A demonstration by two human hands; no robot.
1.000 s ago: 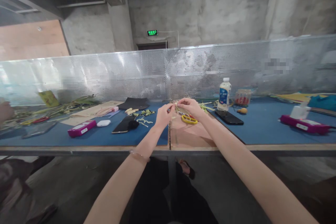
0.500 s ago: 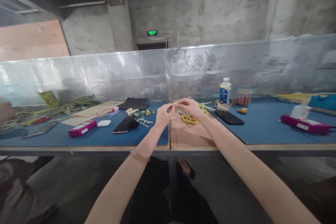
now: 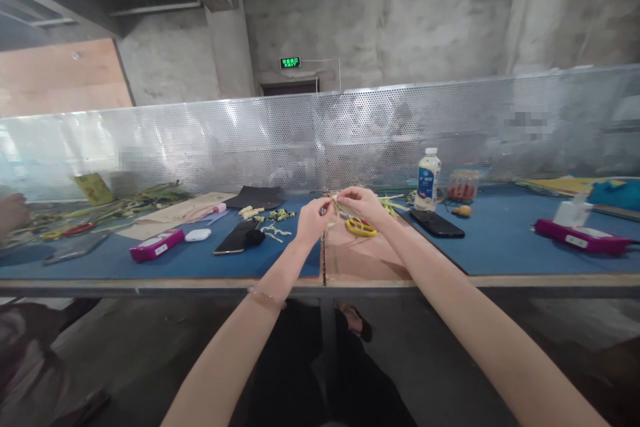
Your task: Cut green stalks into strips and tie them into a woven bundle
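My left hand (image 3: pixel 315 219) and my right hand (image 3: pixel 364 205) meet above the middle of the table. Both are closed in a pinch on a thin pale yellow-green strip (image 3: pixel 336 198), probably plant fibre; the fingers cover most of it. Below my right hand, yellow-handled scissors (image 3: pixel 361 228) lie on a tan board (image 3: pixel 367 263). Pale green strips (image 3: pixel 391 204) lie just behind my right wrist. Left of my left hand are small knotted green-and-cream pieces (image 3: pixel 280 215) and loose pale strands (image 3: pixel 274 232).
A black phone (image 3: pixel 437 223), a bottle (image 3: pixel 428 180) and a clear jar (image 3: pixel 463 185) stand to the right. Leftward are another phone (image 3: pixel 231 240), a white case (image 3: pixel 198 235) and a purple device (image 3: pixel 157 245). Another person's hand (image 3: pixel 13 213) shows at far left. Perforated metal (image 3: pixel 225 147) bounds the back.
My right fingertips have shifted very slightly to the right. Both hands stay pinched on the strip at nearly the same spot, and the things on the table have not moved.
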